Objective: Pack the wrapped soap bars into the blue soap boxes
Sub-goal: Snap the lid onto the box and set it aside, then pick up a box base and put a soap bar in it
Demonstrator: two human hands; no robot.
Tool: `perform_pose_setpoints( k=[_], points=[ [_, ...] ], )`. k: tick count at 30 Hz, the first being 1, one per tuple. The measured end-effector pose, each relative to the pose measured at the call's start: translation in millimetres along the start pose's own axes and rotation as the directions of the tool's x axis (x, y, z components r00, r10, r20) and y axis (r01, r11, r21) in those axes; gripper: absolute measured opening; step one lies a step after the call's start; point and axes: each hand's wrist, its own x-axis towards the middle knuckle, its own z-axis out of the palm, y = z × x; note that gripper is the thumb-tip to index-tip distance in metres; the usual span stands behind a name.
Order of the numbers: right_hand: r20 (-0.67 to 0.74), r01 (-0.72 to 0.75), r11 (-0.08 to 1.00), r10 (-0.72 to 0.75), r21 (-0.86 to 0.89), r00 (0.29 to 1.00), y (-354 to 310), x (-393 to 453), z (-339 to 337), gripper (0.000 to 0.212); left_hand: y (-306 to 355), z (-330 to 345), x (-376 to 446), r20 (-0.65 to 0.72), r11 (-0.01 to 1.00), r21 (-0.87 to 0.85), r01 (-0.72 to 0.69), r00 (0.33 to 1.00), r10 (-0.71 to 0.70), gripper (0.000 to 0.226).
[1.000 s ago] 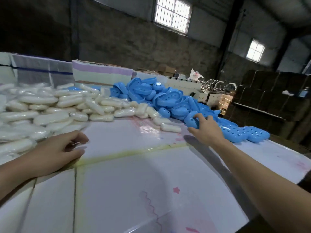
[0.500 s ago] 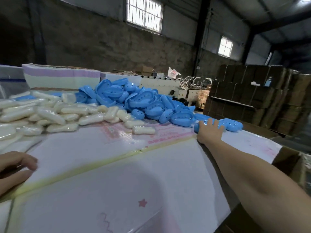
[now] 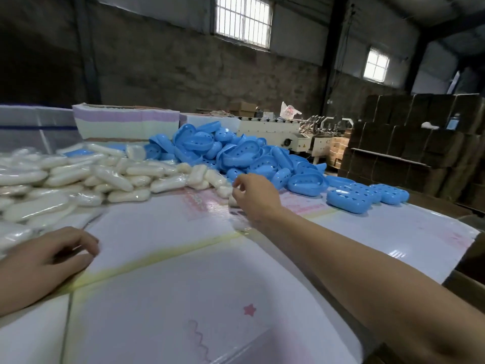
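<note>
Head view: right hand [image 3: 256, 197], fingers loosely curled and holding nothing, is reached over loose wrapped soap bars [image 3: 223, 191].
Heaped blue soap boxes [image 3: 236, 153] beside could be knocked down; left hand [image 3: 44, 261] is rested empty.

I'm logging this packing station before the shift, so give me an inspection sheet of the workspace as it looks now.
Surface: white table with pink print and a yellowish seam, bare in front of the person.
Job's things: wrapped soap bars heaped far left; blue soap boxes heaped centre-right, all looking empty, a few lying apart at the right edge.
Clutter: striped stack of sheets behind the heaps.
Grippers: left hand resting loosely curled on the table, empty; right hand reaching over the nearest soap bars, whether it grips one cannot be told.
Cables: nothing seen.
Surroundings: stacked cardboard cartons right, a machine behind, two windows.
</note>
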Motion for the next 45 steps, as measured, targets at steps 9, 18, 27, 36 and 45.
perform_pose_setpoints(
  k=[9,18,27,36,45],
  points=[
    [0.197,0.026,0.795,-0.182,0.607,0.963,-206,-39,54,0.022,74,-19,-6,-0.011,0.987,-0.063,0.149,0.989,-0.15,0.024],
    [0.249,-0.019,0.741,-0.201,0.671,0.947,-209,-48,80,0.018,72,-22,-5,-0.101,0.96,-0.169,0.225,0.964,-0.244,0.039],
    [0.129,0.158,0.582,-0.421,0.798,0.898,-246,-85,69,0.013,71,-101,-8,-0.521,0.856,-0.478,0.197,0.721,-0.456,0.046],
    [0.094,0.48,0.515,-0.745,0.71,0.66,-251,-99,79,0.016,-53,-179,-71,-0.674,0.267,0.213,0.94,0.339,-0.656,0.024],
    [0.14,0.424,0.521,-0.737,0.741,0.661,-251,-96,82,0.016,-58,-197,-91,-0.504,0.121,0.511,0.851,0.41,-0.76,0.031]
  ],
)
